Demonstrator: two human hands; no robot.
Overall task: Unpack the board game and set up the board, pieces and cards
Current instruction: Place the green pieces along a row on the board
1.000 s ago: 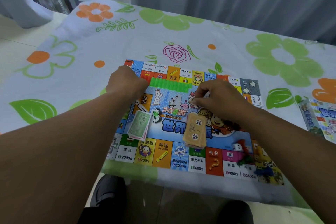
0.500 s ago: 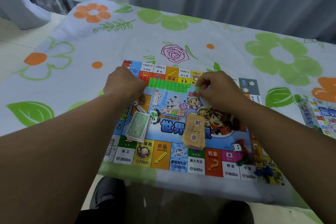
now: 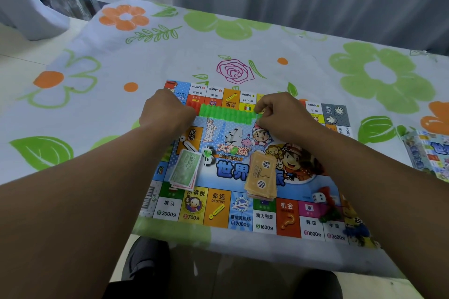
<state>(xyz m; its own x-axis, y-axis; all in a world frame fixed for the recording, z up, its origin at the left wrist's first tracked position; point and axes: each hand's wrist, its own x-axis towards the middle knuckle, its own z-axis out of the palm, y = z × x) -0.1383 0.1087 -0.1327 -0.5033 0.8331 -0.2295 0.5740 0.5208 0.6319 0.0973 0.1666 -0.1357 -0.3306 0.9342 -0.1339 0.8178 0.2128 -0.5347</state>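
The board (image 3: pixel 218 211) lies open near the front edge of the counter (image 3: pixel 121 60). The row of green houses (image 3: pixel 226 114) stands along its far side, between the two hands. The left hand (image 3: pixel 167 111) is curled against the row's left end; its fingers are hidden, so whether they grip anything cannot be told. The right hand (image 3: pixel 284 116) pinches narrowly at the right end. The houses look light, so an uneven squeeze would probably buckle the line or tip some over. A dragging forearm could scatter the green money stack (image 3: pixel 185 168) or the tan card stack (image 3: pixel 262 175). The only container, the game box (image 3: pixel 427 153) at the far right, shows no contents.
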